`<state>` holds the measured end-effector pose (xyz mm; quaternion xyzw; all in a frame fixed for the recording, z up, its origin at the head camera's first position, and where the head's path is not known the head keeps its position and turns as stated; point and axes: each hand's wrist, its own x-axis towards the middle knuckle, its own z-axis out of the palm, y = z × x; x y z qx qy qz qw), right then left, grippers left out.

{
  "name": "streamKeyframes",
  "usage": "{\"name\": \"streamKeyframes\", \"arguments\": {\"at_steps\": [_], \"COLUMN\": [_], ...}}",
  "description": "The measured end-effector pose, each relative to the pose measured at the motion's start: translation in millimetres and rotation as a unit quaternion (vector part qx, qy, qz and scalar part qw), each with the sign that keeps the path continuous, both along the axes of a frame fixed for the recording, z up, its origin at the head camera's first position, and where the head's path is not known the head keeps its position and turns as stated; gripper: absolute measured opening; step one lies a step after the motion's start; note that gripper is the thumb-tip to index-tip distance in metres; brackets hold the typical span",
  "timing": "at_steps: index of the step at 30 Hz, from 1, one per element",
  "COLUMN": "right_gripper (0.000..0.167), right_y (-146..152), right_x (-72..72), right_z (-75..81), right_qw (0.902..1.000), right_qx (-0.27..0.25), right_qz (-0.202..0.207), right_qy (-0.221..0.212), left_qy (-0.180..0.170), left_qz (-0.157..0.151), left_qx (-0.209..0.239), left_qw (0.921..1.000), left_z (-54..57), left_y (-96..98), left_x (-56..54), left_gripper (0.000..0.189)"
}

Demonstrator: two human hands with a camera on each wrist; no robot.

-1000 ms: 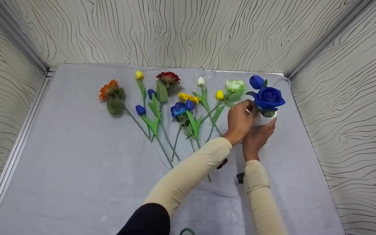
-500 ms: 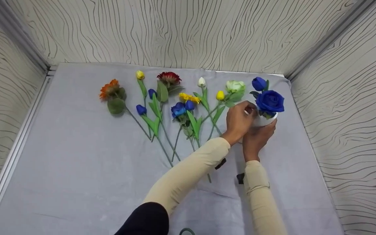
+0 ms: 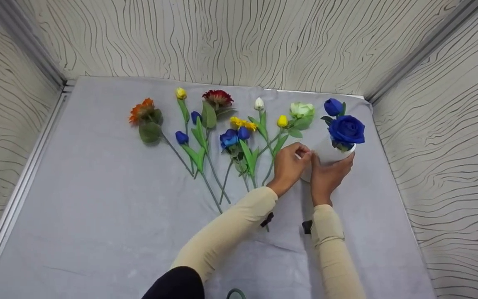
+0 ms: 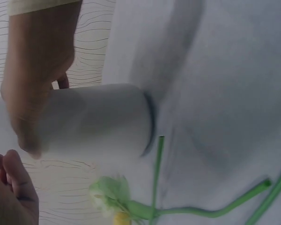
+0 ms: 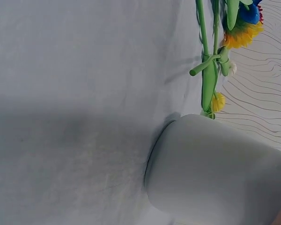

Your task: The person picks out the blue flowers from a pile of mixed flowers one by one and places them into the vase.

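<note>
A white vase [image 3: 331,154] stands at the right of the cloth, holding a blue rose [image 3: 347,129] and a blue tulip [image 3: 333,107]. My right hand [image 3: 329,176] grips its side; in the left wrist view the thumb and fingers wrap around the vase [image 4: 98,122]. Just left of the vase is my left hand [image 3: 289,166], fingers loosely bent and nothing seen in them. Part of this left hand [image 4: 14,192] shows at the lower left of its own wrist view. The flower stems inside the vase are hidden.
Several artificial flowers lie on the grey cloth [image 3: 98,216]: an orange flower [image 3: 142,111], a red flower [image 3: 218,98], a white tulip [image 3: 259,104], a pale green flower [image 3: 302,110], a blue rose [image 3: 229,139] and more tulips. Patterned walls [image 3: 172,41] enclose the back and sides.
My left hand has drawn away from the vase's rim, down and to the left. The right hand keeps its grip on the vase. The blue rose sits slightly lower than one second ago.
</note>
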<state>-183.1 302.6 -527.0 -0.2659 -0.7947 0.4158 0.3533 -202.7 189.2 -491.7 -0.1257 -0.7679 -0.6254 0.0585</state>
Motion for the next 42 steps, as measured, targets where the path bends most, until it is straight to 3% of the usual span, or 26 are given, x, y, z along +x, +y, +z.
{"name": "streamKeyframes", "arguments": {"at_steps": [5,11,20,27,34,42], "right_gripper": [0.107,0.101,0.098,0.096,0.094,0.088], "right_y": [0.3,-4.9,-36.2,-66.4,-92.8,-119.9], "right_x": [4.8,20.5,49.7,64.8,75.4,82.3], "right_z": [-1.1,-11.0,-20.7,-23.8,-26.2,-34.0], "right_qw": [0.9999,0.9994,0.9985,0.9975,0.9914,0.9797], "right_qx": [-0.002,0.01,-0.015,-0.003,0.01,0.034], "right_qz": [0.006,0.005,0.01,0.055,0.109,0.168], "right_qy": [-0.014,-0.034,-0.052,-0.045,-0.071,-0.104], "left_qy": [-0.024,-0.051,-0.061,-0.088,-0.092,-0.085], "left_qz": [0.005,0.015,0.02,0.011,0.06,0.097], "left_qx": [0.001,-0.017,0.018,0.043,-0.014,-0.02], "left_qw": [0.9997,0.9984,0.9978,0.9951,0.9938,0.9915], "left_z": [-14.6,-30.2,-41.9,-47.9,-62.4,-74.4], "left_y": [-12.2,-29.5,-54.7,-78.8,-108.8,-146.4], "left_x": [9.6,20.0,28.2,31.6,40.0,48.4], "left_gripper": [0.006,0.008,0.006,0.004,0.004,0.005]}}
